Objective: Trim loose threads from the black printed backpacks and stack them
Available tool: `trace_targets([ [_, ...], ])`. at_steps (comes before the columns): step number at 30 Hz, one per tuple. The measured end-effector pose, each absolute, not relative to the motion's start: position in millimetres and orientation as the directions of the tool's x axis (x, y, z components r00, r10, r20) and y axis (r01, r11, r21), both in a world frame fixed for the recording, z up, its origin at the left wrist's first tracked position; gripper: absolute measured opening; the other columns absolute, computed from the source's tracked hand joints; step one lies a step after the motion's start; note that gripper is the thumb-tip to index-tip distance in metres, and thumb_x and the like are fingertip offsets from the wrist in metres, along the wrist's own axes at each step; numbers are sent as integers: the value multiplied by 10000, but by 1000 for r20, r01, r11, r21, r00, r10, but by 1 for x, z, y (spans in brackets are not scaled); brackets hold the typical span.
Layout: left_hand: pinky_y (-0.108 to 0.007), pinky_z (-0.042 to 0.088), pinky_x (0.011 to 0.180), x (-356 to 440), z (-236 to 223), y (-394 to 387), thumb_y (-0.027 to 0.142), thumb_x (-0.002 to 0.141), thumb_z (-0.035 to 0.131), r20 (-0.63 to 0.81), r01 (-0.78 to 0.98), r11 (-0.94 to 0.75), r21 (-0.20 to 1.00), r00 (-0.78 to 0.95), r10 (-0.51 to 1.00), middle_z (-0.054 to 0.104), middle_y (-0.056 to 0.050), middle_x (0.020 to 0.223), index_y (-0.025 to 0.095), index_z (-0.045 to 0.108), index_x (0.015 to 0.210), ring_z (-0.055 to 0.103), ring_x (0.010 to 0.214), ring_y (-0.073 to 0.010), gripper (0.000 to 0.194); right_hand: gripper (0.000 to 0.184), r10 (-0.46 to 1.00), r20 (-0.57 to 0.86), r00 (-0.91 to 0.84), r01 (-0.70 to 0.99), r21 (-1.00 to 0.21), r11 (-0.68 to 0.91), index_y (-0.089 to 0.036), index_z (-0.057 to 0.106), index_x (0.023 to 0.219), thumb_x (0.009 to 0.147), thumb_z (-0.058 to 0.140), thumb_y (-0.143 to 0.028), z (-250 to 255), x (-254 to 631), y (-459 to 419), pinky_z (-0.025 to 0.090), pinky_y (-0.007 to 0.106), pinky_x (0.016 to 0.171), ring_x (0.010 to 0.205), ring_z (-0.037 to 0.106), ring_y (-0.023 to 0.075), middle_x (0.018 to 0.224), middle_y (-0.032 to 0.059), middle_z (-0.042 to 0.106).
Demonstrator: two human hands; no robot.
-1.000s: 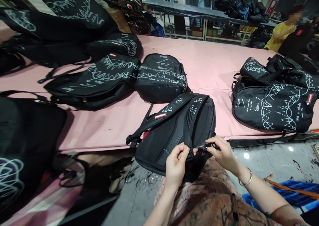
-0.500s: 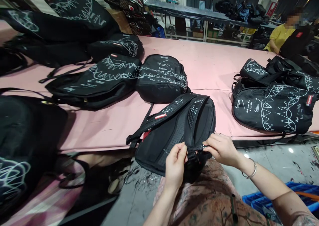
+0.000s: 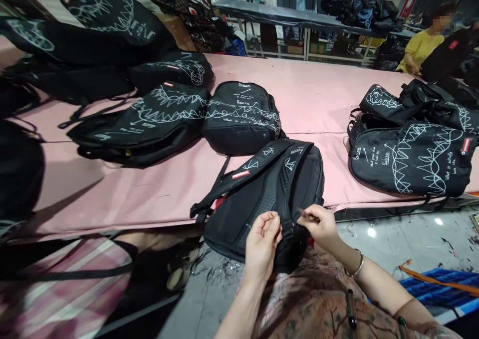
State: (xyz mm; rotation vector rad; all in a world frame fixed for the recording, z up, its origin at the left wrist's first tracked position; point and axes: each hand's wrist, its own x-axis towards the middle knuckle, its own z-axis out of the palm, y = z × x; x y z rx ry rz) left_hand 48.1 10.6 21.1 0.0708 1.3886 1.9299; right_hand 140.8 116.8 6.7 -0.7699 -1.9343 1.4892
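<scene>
Leftward across the near end of the pink table, a black bag has shifted toward the edge of the head view, and my right hand has lifted slightly off the strap end. That hand is pinched nearly closed on a small dark item, too blurred to identify. My left hand is curled with thumb against fingers, at the lower end of a shoulder strap; I cannot tell whether it grips anything. The black backpack lies between and beyond my hands, straps up, overhanging the near table edge. Scribble-printed backpacks lie beyond it to the left and to the right. A person in yellow is at far right.
</scene>
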Motion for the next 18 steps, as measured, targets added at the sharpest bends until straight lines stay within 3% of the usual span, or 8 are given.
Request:
trace_targets([
  [3,-216,456,568,43,21,9,360,601,747,-345,-510,-115,853,-714,609,634,-20,799,165,548,884,547,606,-92,397,270,793,-49,-608,81,-997,0,-188,457,567,680,609,-380,3,140,125,319,214,475,497,375,87,523,-50,413],
  [5,-200,405,474,41,23,7,430,657,686,-295,-411,-35,911,-709,640,634,-20,751,159,548,846,498,506,-77,358,299,760,-106,-641,66,-994,-83,-188,446,579,661,617,-419,1,140,124,303,207,458,482,348,78,514,-57,395],
  [8,-190,268,379,40,30,3,516,745,550,-227,-114,202,973,-652,723,543,40,530,169,547,711,376,375,-62,348,303,729,-139,-670,78,-990,-117,-188,434,580,647,620,-417,-1,138,115,274,202,449,477,310,72,498,-69,356],
  [12,-204,303,435,40,42,0,491,656,647,-173,236,406,883,-641,748,489,69,438,197,532,669,457,414,-102,316,255,733,-158,-662,108,-987,-116,-187,433,595,658,586,-381,-7,134,102,249,204,449,490,299,77,512,-69,348],
  [15,-217,337,432,38,41,-3,463,618,674,-207,239,445,863,-636,743,510,77,458,214,517,710,509,407,-126,308,231,721,-165,-673,146,-985,-89,-189,432,599,677,564,-361,-12,133,99,263,205,462,502,322,83,526,-64,371],
  [18,-233,404,449,36,26,-4,438,657,639,-306,99,441,892,-586,751,522,81,474,223,489,760,561,412,-146,282,215,704,-168,-691,189,-981,-49,-192,426,586,695,546,-334,-15,135,98,285,205,474,511,348,88,526,-62,397],
])
